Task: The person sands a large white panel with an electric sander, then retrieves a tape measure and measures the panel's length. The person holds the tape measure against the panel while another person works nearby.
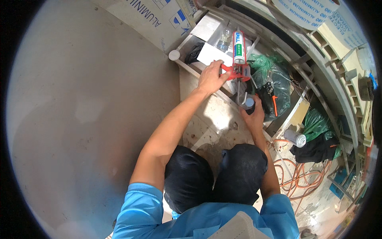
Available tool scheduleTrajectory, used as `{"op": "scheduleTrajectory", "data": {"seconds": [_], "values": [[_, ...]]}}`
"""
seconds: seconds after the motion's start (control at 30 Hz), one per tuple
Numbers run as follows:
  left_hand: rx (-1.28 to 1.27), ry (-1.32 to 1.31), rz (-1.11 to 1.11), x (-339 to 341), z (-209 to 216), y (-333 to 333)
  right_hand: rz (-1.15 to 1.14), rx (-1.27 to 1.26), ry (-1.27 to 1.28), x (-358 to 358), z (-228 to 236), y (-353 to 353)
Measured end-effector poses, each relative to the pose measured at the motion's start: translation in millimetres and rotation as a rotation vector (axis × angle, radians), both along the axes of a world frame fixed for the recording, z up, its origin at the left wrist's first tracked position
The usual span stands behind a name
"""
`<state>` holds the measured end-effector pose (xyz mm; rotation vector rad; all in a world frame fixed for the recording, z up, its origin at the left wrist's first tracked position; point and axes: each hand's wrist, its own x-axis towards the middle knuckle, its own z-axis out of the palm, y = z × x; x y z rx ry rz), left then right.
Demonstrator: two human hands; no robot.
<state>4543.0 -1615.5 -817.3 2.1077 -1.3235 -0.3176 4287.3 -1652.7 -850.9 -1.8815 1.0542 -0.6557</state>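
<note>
My left hand (213, 78) is closed on the red handle of a caulking gun (243, 72). A white sealant tube (238, 48) with a green band sits in its frame, pointing away from me. The gun's bent metal rod comes back toward my right hand (254, 114). That hand is wrapped round a small dark container with a pale, round top (249, 103); its exact kind does not show. Both hands are over an open drawer-like tray (190, 68). Beside the gun lie pliers-like cutters with orange handles (274, 104), on a green plastic bag (278, 81).
A large grey panel (91, 79) fills the left. White boxes (207, 26) and a clear bottle (225, 39) lie in the tray. At right, a spray can (295, 138) stands near a tangled orange hose (304, 179). A curved metal frame (340, 85) borders the far right.
</note>
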Motion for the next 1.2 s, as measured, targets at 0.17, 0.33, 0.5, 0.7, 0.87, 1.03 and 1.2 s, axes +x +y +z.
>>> {"op": "scheduleTrajectory", "data": {"seconds": [0.17,0.33,0.5,0.7,0.87,1.03,1.2], "values": [[0.217,0.109,0.096,17.5,-19.8,13.7,0.061,-0.046,0.094,0.0,-9.6,-3.0],[0.265,0.096,-0.04,16.3,-11.2,14.6,0.016,-0.132,-0.058,-2.4,-2.7,2.1],[0.275,0.105,-0.025,12.5,-6.1,17.0,0.037,-0.088,-0.095,-1.1,7.2,0.6],[0.26,0.058,-0.069,12.1,-14.0,24.6,0.103,0.013,0.147,6.0,5.4,-5.9],[0.249,-0.009,-0.041,12.7,-12.8,33.6,0.121,-0.032,0.236,5.0,7.1,-1.3],[0.281,0.001,-0.016,14.2,-7.1,40.0,0.097,-0.032,0.277,4.3,7.4,1.7],[0.292,-0.011,-0.005,13.5,-4.4,40.5,0.052,-0.114,0.263,2.0,-4.7,0.3]]}}
